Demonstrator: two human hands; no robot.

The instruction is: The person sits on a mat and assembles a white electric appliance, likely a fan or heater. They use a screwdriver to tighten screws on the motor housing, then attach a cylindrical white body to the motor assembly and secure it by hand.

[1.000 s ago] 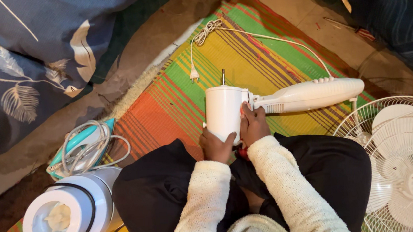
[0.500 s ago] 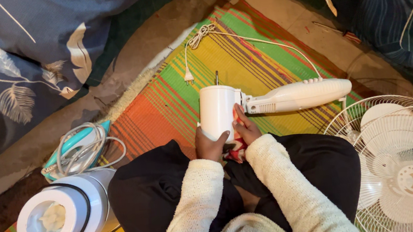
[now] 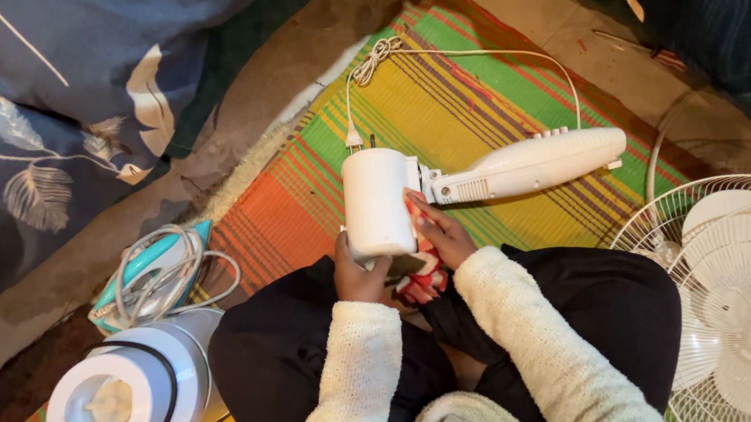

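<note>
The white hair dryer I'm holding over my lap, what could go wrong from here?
1. The hair dryer is propped upright by the left hand and right hand, with its long handle jutting sideways; it might tip if either hand slips.
2. Its cord trails loose across the striped mat and could snag.
3. The fan grille lies close to the right elbow and might get knocked.

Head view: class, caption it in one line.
Both hands, left hand and right hand, grip a white appliance housing over a striped mat.
</note>
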